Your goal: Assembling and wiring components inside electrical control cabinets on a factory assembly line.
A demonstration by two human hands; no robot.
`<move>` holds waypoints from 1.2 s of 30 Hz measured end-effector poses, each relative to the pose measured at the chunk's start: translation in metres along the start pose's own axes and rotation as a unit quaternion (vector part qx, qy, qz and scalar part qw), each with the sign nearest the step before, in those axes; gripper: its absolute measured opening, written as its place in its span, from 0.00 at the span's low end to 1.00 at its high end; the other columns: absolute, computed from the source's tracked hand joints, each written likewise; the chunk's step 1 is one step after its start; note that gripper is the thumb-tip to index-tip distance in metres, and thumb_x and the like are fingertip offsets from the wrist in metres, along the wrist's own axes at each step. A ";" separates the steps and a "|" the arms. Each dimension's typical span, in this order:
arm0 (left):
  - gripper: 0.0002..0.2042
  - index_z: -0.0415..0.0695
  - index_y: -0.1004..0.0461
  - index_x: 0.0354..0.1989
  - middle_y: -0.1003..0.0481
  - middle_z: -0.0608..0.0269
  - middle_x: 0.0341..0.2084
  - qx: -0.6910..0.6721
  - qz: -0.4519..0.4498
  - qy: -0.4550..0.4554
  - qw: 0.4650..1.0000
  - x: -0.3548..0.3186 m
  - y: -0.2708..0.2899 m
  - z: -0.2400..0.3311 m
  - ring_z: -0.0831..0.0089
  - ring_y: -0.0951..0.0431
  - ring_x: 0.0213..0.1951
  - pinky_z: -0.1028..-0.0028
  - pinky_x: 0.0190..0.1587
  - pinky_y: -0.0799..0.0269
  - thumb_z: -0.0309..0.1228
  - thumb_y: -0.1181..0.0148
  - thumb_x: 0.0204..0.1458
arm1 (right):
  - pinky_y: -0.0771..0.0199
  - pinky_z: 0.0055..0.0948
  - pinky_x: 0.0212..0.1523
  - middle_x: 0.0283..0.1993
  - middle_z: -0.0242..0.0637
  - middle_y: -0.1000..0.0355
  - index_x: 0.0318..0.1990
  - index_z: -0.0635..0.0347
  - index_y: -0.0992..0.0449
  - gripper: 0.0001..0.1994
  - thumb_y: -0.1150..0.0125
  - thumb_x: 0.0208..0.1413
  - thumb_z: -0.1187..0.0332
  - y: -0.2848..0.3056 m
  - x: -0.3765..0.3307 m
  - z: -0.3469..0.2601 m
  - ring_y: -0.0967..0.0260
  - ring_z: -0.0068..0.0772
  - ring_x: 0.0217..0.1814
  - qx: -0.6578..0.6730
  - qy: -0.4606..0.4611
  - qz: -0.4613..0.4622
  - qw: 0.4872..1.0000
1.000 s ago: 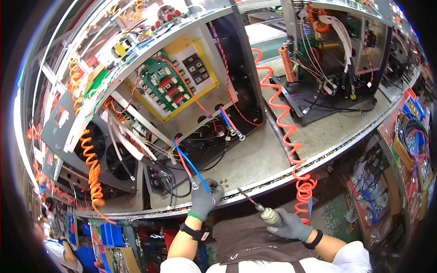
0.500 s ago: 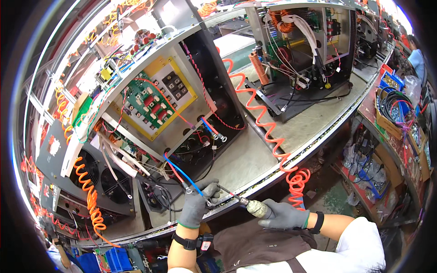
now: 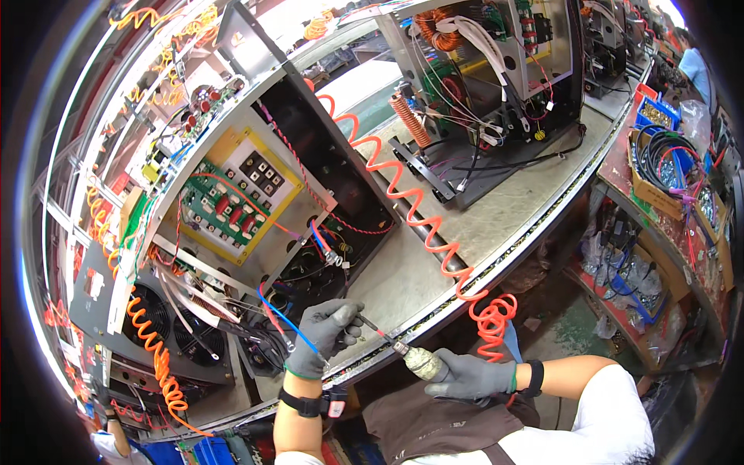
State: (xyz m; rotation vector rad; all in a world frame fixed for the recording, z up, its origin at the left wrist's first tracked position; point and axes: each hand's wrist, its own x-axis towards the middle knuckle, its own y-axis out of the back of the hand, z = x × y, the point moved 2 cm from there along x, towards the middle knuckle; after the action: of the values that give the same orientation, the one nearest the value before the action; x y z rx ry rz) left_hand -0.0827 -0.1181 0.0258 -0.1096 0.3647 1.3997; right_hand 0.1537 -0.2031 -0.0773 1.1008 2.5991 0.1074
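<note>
My right hand (image 3: 473, 375), in a grey glove, grips a power screwdriver (image 3: 422, 363) with a pale, tape-wrapped body. Its long dark bit points up and left. Closed at the bit's tip are the fingers of my left hand (image 3: 316, 341), also gloved; whatever they pinch is too small to make out. A blue cable (image 3: 292, 318) with a ring lug runs down across the left glove. Beside it hangs a red cable (image 3: 276, 320), also lugged. Both come out of an open metal cabinet (image 3: 256, 267) with a green circuit board (image 3: 223, 205) inside.
A coiled orange air hose (image 3: 403, 194) stretches over the bench (image 3: 504, 209); another coil (image 3: 159, 364) hangs at left. A second open unit (image 3: 480, 85) stands behind. At right, a cart (image 3: 628, 182) carries parts bins and cables. Another person's arm (image 3: 116, 434) shows at lower left.
The view has shifted, and the cabinet appears farther left. My left fingers have moved up to the bit's tip. The blue cable's lug now shows below the left glove.
</note>
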 end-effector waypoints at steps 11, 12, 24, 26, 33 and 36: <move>0.17 0.37 0.30 0.45 0.25 0.53 0.22 0.305 0.277 -0.203 0.888 0.084 0.027 0.005 0.63 0.24 0.22 0.66 0.26 0.29 0.36 0.44 0.53 | 0.29 0.35 0.45 0.40 0.50 0.28 0.54 0.71 0.42 0.31 0.45 0.57 0.50 0.017 0.064 -0.006 0.28 0.40 0.42 0.222 0.053 0.020 0.973; 0.17 0.37 0.30 0.45 0.25 0.53 0.22 0.307 0.279 -0.202 0.887 0.094 0.024 0.008 0.63 0.24 0.22 0.66 0.26 0.29 0.36 0.44 0.53 | 0.29 0.35 0.45 0.40 0.48 0.28 0.54 0.70 0.41 0.31 0.46 0.57 0.50 0.021 0.075 0.000 0.28 0.38 0.42 0.228 0.002 0.010 0.974; 0.18 0.41 0.24 0.36 0.23 0.45 0.33 0.673 0.189 -0.025 0.715 0.167 0.016 0.025 0.48 0.23 0.37 0.56 0.38 0.28 0.43 0.51 0.52 | 0.27 0.29 0.29 0.29 0.38 0.30 0.43 0.65 0.35 0.23 0.44 0.56 0.51 0.048 0.115 -0.003 0.29 0.29 0.28 0.228 0.045 0.109 0.966; 0.17 0.40 0.23 0.35 0.23 0.45 0.32 0.694 0.187 -0.024 0.695 0.180 0.034 0.012 0.49 0.23 0.37 0.56 0.38 0.28 0.42 0.51 0.52 | 0.27 0.29 0.27 0.28 0.37 0.30 0.42 0.64 0.35 0.21 0.44 0.57 0.52 0.049 0.116 -0.006 0.30 0.28 0.26 0.272 0.022 0.078 0.959; 0.13 0.40 0.22 0.32 0.23 0.45 0.31 0.741 0.160 -0.014 0.652 0.189 0.031 0.012 0.52 0.22 0.34 0.58 0.38 0.28 0.34 0.51 0.50 | 0.30 0.26 0.20 0.23 0.32 0.32 0.39 0.61 0.34 0.16 0.45 0.58 0.55 0.056 0.110 -0.012 0.32 0.23 0.20 0.340 0.007 0.034 0.940; 0.11 0.40 0.22 0.32 0.23 0.45 0.32 0.715 0.222 -0.037 0.662 0.194 0.040 0.004 0.52 0.22 0.35 0.59 0.38 0.28 0.32 0.49 0.50 | 0.30 0.26 0.19 0.22 0.32 0.33 0.39 0.61 0.35 0.16 0.45 0.58 0.55 0.052 0.113 -0.006 0.32 0.23 0.19 0.324 0.027 0.057 0.944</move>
State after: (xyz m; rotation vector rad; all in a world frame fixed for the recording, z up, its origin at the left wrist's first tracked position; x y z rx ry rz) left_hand -0.0966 0.0725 -0.0259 1.4248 1.3973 1.1981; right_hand 0.1133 -0.0860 -0.0905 1.4628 2.6810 -0.7554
